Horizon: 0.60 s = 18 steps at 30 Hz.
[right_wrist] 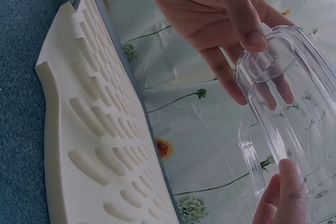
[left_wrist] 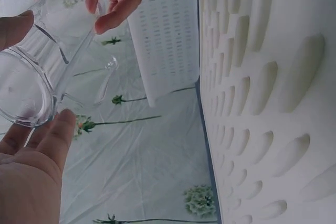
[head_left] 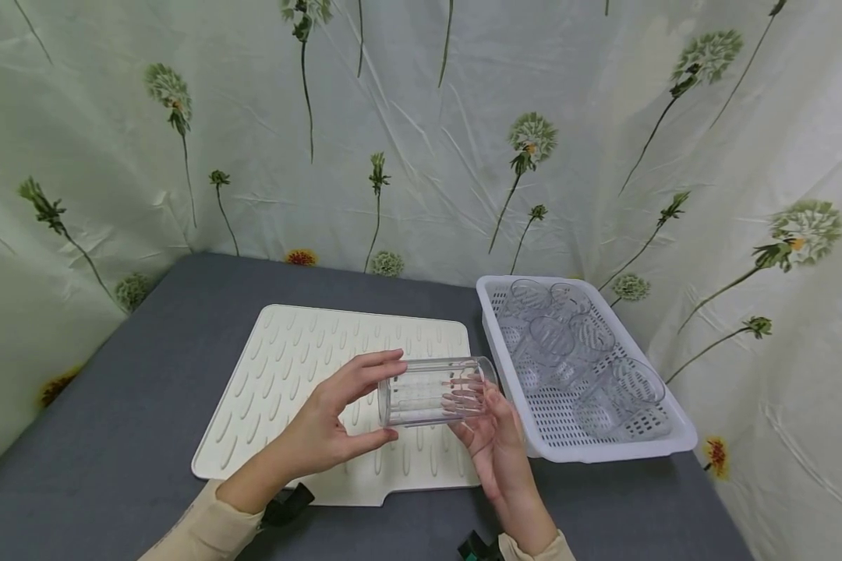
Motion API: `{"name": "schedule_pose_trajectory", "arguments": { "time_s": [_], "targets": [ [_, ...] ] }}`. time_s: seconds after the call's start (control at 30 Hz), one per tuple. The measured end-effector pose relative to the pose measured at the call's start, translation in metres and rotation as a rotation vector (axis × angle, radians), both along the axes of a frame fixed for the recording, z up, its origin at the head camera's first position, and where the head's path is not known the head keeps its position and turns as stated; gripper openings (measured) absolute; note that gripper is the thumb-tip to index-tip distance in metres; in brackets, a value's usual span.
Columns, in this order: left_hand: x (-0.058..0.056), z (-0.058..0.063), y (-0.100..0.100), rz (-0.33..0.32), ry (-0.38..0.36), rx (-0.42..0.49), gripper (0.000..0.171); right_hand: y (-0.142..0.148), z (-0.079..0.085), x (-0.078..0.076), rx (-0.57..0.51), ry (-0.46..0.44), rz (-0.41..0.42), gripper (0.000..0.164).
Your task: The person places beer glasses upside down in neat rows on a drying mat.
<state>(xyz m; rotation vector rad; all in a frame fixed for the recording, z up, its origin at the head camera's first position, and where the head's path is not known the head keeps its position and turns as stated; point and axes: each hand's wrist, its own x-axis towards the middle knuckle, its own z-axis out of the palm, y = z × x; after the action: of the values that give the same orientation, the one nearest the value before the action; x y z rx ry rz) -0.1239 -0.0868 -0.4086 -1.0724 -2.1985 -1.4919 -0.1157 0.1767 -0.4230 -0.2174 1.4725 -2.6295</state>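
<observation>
A clear glass mug point(head_left: 428, 389) lies sideways in the air above the cream ridged mat point(head_left: 252, 405), held between both hands. My left hand point(head_left: 326, 417) grips its thick base end, thumb on one side and fingers on the other. At the opposite end my right hand point(head_left: 494, 444) holds the mug by its rim, and several of its fingers show through the glass. The mug's handle point(right_wrist: 249, 156) sticks out from its side in the right wrist view, free of both hands. Nothing else is in either hand.
A white perforated basket point(head_left: 526, 428) stands to the right of the mat, with several clear glass mugs point(head_left: 613, 401) inside. Mat and basket rest on a dark grey table point(head_left: 112, 436). A flower-print curtain point(head_left: 428, 156) hangs behind and along the sides.
</observation>
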Motion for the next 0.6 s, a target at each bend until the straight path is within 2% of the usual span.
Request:
{"name": "schedule_pose_trajectory", "arguments": {
  "time_s": [0.27,0.6],
  "targets": [
    [0.0,0.0004,-0.0004,0.023,0.137,-0.023,0.086,-0.0013,0.0007,0.0009,-0.013,-0.019,0.04,0.04],
    [-0.0019,-0.0011,-0.0034,0.005,0.17,-0.02,0.081,-0.0032,0.0005,0.002,0.021,-0.093,0.038,0.046]
  ]
}}
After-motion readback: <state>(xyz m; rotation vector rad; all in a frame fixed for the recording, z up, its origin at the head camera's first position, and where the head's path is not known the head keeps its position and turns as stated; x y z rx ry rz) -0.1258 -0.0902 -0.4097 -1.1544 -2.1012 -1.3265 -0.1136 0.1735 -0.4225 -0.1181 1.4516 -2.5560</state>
